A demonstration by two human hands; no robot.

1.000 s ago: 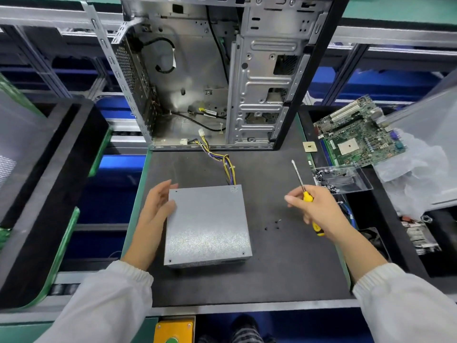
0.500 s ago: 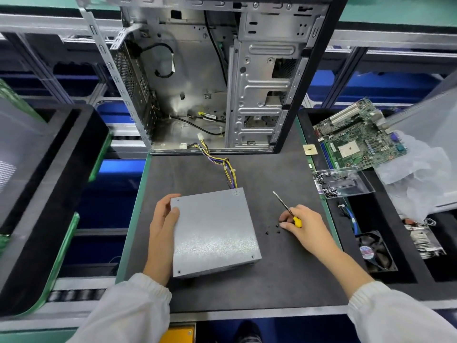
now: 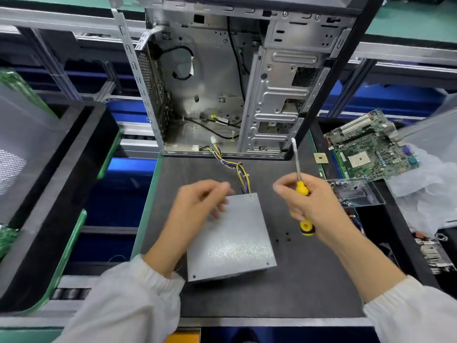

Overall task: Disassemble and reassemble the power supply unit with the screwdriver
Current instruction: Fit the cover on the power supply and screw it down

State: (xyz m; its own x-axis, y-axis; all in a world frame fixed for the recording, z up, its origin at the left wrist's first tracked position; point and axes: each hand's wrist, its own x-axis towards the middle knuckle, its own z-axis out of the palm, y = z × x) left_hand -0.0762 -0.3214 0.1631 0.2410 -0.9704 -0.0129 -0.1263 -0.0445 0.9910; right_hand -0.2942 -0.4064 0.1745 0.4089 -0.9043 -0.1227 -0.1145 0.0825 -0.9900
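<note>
Three loose screws [image 3: 284,237] lie below my right hand [image 3: 314,209] gripping the screwdriver [image 3: 300,186]; my left hand [image 3: 197,206] hovers loosely curled, seemingly empty, over the still-closed power supply unit [image 3: 232,238].

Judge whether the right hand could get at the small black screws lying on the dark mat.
Probably yes: the small black screws lie uncovered just below the right hand, though it grips the yellow-handled screwdriver, leaving only fingertips free.

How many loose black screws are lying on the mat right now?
3 small black screws on the dark mat, right of the grey metal power supply unit: one upper, two below it. The right hand may hide more.
</note>
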